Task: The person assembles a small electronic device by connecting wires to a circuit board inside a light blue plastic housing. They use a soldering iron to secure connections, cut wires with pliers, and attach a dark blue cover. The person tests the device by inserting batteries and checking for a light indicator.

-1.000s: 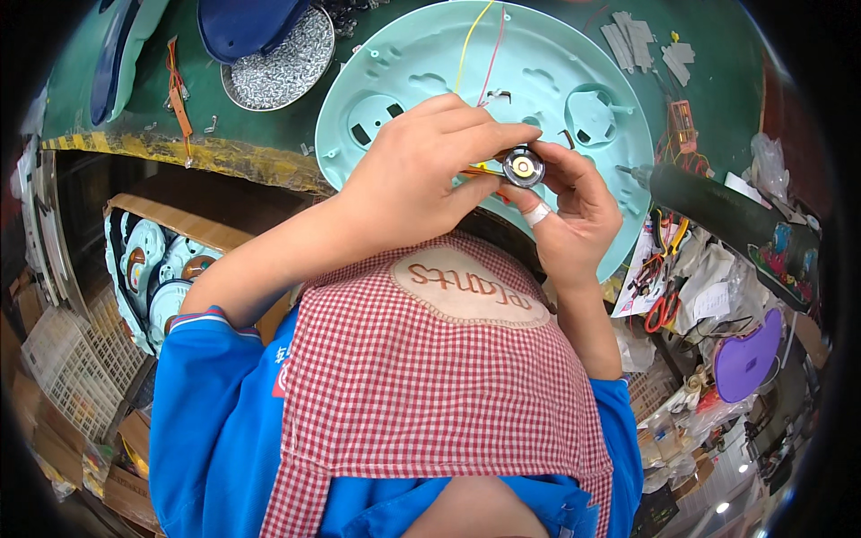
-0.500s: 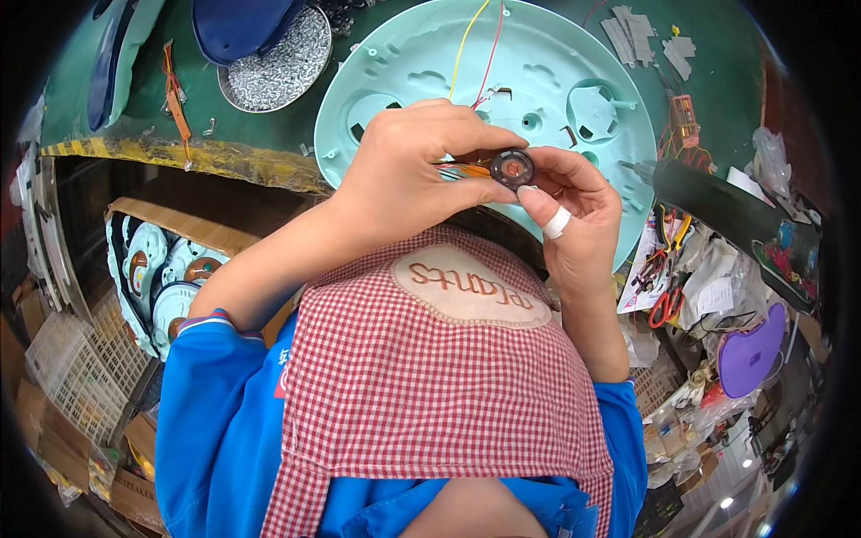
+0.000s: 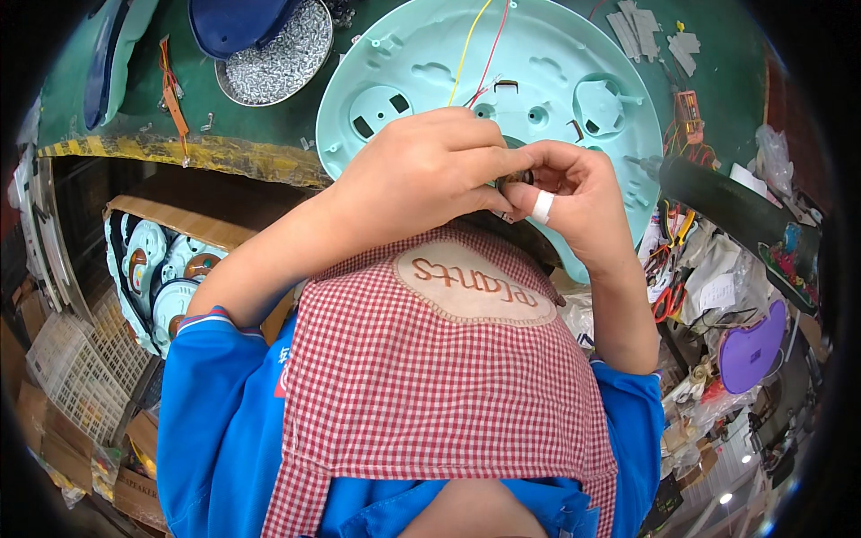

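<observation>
My two hands meet above the near part of a large light-teal plastic shell [image 3: 430, 45]. Between their fingertips is a small round dark part [image 3: 525, 177], mostly hidden by the fingers; half a second ago it showed a reddish centre and thin coloured wires. My left hand [image 3: 435, 166] pinches it from the left. From the right, my right hand [image 3: 583, 197], with white tape round its thumb, closes on the same part. A yellow wire [image 3: 464, 58] and a red wire [image 3: 491, 61] run over the shell's ribbed inner side.
A metal bowl [image 3: 321, 54] of small silver pieces stands at the far left, partly under a dark blue plastic part [image 3: 229, 27]. An orange strip with wires [image 3: 175, 103] lies nearby. Left below is a carton [image 3: 179, 215] of teal parts; red-handled scissors [image 3: 668, 303] are at right.
The round part has turned from facing up to being mostly covered by my fingers. My right hand has shifted slightly right, and the teal shell has moved a little to the right.
</observation>
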Available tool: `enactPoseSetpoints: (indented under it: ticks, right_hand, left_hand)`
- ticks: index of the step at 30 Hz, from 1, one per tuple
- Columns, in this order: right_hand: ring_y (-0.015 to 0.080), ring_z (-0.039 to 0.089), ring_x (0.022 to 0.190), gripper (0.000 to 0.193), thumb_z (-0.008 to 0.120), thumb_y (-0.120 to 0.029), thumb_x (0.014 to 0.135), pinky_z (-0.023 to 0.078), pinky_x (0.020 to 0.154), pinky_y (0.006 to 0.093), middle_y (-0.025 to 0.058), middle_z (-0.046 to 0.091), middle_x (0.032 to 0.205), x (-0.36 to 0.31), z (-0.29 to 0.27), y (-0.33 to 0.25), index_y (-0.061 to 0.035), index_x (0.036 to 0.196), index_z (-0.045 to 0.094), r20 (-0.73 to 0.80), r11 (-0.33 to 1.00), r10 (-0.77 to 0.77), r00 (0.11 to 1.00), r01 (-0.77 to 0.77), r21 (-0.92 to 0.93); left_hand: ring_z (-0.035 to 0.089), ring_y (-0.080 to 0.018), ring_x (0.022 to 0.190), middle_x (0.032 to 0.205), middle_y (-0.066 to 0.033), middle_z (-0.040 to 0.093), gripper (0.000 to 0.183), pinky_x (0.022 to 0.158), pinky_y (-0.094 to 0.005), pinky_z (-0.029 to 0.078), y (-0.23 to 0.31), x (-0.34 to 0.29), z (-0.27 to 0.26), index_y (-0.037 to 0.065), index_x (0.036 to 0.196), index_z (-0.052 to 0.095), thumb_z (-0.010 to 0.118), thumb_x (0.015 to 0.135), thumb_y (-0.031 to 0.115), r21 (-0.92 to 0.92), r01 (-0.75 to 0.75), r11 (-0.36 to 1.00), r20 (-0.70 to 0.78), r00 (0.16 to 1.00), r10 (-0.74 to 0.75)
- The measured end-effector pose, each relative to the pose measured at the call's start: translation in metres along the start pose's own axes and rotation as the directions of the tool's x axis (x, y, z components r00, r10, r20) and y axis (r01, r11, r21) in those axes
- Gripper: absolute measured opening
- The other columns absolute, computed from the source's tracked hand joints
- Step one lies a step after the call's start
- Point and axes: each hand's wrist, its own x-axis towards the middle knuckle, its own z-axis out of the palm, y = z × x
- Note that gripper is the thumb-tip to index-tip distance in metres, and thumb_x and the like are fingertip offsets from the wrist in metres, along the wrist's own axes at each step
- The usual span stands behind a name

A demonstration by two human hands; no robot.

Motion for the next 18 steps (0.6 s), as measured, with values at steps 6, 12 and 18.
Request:
enactPoseSetpoints:
  ticks: [6, 12, 18]
  right_hand:
    - [0.0099, 0.063, 0.073, 0.015, 0.061, 0.001, 0.085, 0.053, 0.066, 0.0225, 0.0072, 0.067, 0.085, 0.001, 0.007, 0.010, 0.0076, 0.098, 0.064, -0.060, 0.994, -0.032, 0.998, 0.038, 0.098]
    - [0.0199, 0.067, 0.074, 0.026, 0.055, -0.010, 0.091, 0.057, 0.065, 0.0310, 0.0144, 0.066, 0.091, -0.008, 0.007, 0.018, 0.0113, 0.105, 0.061, -0.105, 0.955, -0.051, 0.993, 0.080, 0.286]
    - [0.0161, 0.065, 0.086, 0.032, 0.066, 0.009, 0.079, 0.055, 0.081, 0.0286, 0.0115, 0.065, 0.103, -0.016, 0.022, 0.021, 0.0051, 0.110, 0.064, -0.349, 0.879, -0.435, 0.830, 0.475, 0.035]
  left_hand:
    - [0.062, -0.0198, 0.072, 0.080, -0.0032, 0.065, 0.041, 0.061, -0.0304, 0.050, 0.002, 0.003, 0.000, 0.007, 0.100, 0.071, 0.080, 0.061, 0.015, 0.019, 0.016, 1.000, -0.022, 1.000, -0.016]
    - [0.061, -0.0204, 0.072, 0.080, -0.0053, 0.065, 0.042, 0.063, -0.0305, 0.049, 0.000, -0.006, 0.001, 0.006, 0.105, 0.070, 0.079, 0.064, 0.013, -0.136, 0.159, 0.978, -0.005, 0.987, -0.161]
    - [0.062, -0.0209, 0.072, 0.079, -0.0069, 0.065, 0.039, 0.065, -0.0298, 0.049, 0.001, -0.003, 0.001, 0.005, 0.108, 0.069, 0.076, 0.070, 0.007, -0.105, 0.123, 0.987, -0.046, 0.991, -0.129]
